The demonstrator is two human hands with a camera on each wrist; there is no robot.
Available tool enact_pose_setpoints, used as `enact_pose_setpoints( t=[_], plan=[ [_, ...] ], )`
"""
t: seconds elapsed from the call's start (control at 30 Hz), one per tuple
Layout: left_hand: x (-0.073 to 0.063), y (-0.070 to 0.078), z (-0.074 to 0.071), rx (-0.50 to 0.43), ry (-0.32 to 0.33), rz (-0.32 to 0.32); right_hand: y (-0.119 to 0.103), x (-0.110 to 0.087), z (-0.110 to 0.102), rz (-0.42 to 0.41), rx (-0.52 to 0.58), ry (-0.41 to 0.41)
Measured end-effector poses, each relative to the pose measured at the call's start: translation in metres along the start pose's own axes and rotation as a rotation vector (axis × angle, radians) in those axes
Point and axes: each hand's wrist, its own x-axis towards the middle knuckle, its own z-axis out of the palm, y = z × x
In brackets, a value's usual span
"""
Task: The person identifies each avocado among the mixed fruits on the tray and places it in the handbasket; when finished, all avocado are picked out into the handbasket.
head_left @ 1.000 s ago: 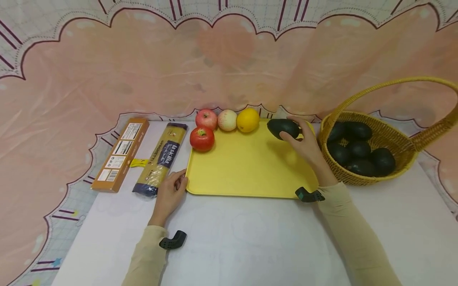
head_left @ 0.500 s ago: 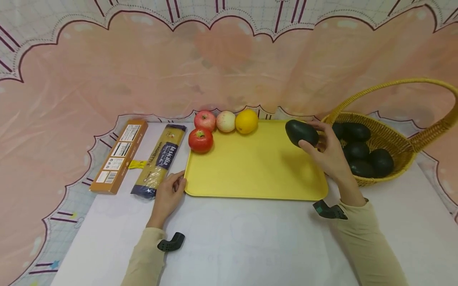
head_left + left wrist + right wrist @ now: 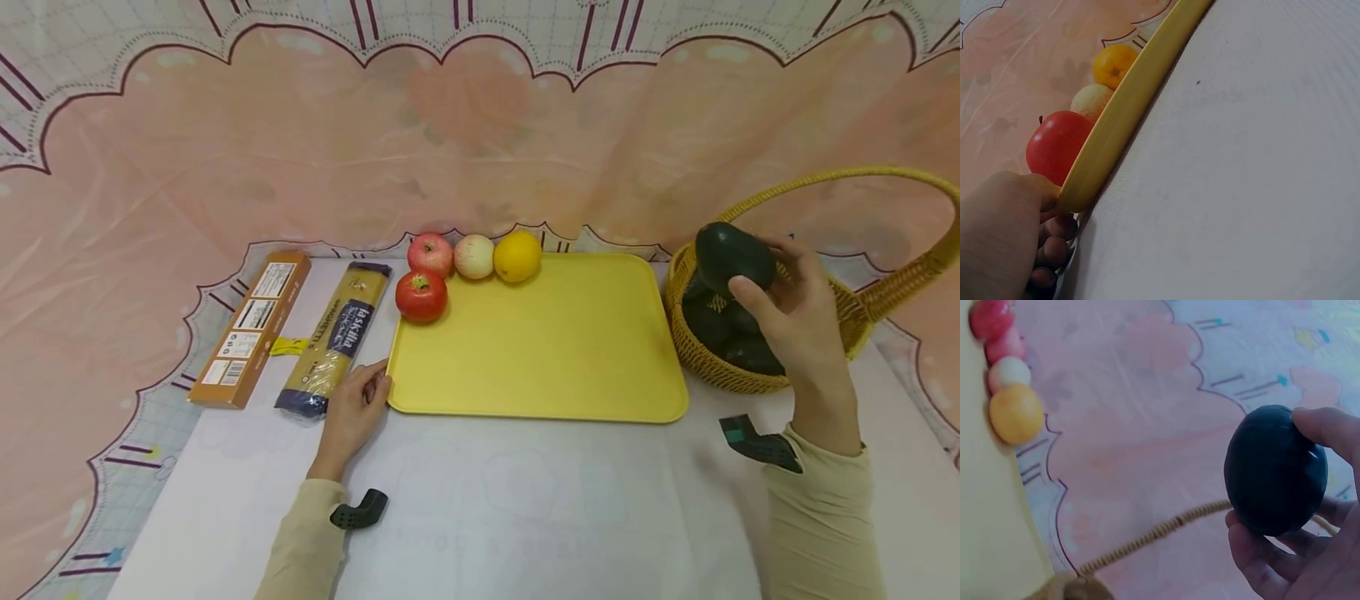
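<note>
My right hand point(image 3: 806, 312) grips a dark green avocado point(image 3: 733, 257) between thumb and fingers, above the wicker basket point(image 3: 701, 367). In the right wrist view the avocado point(image 3: 1275, 472) sits against the fingers, its smooth skin facing the camera. More avocados point(image 3: 708, 321) lie in the basket, partly hidden behind the held one. At the near left corner of the yellow tray point(image 3: 540, 350), my left hand point(image 3: 352, 417) pinches the rim. The left wrist view has the thumb at the tray's edge point(image 3: 1113, 119) and the other fingers curled below.
A red apple point(image 3: 422, 296), a pink apple point(image 3: 431, 254), a pale apple point(image 3: 474, 256) and an orange point(image 3: 517, 256) sit at the tray's far left. Left of it lie a spaghetti packet point(image 3: 333, 337) and an orange-brown box point(image 3: 251, 329). The basket's tall handle point(image 3: 840, 173) arches up.
My right hand has carried the avocado rightward, from above the tray's far right part to above the basket. My left hand stays at the tray's corner.
</note>
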Motion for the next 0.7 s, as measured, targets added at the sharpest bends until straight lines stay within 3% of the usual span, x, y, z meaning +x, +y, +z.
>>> enact_pose_setpoints(
  t=[0.13, 0.43, 0.7],
  plan=[
    [0.0, -0.001, 0.0, -0.007, 0.001, 0.003, 0.0, -0.002, -0.012, 0.018, 0.035, 0.035],
    [-0.001, -0.001, 0.0, -0.001, -0.011, -0.013, 0.006, -0.007, -0.026, 0.019, -0.021, 0.054],
    [0.0, -0.001, 0.0, 0.003, 0.0, 0.0, 0.012, -0.008, -0.043, 0.059, -0.054, 0.121]
  ],
)
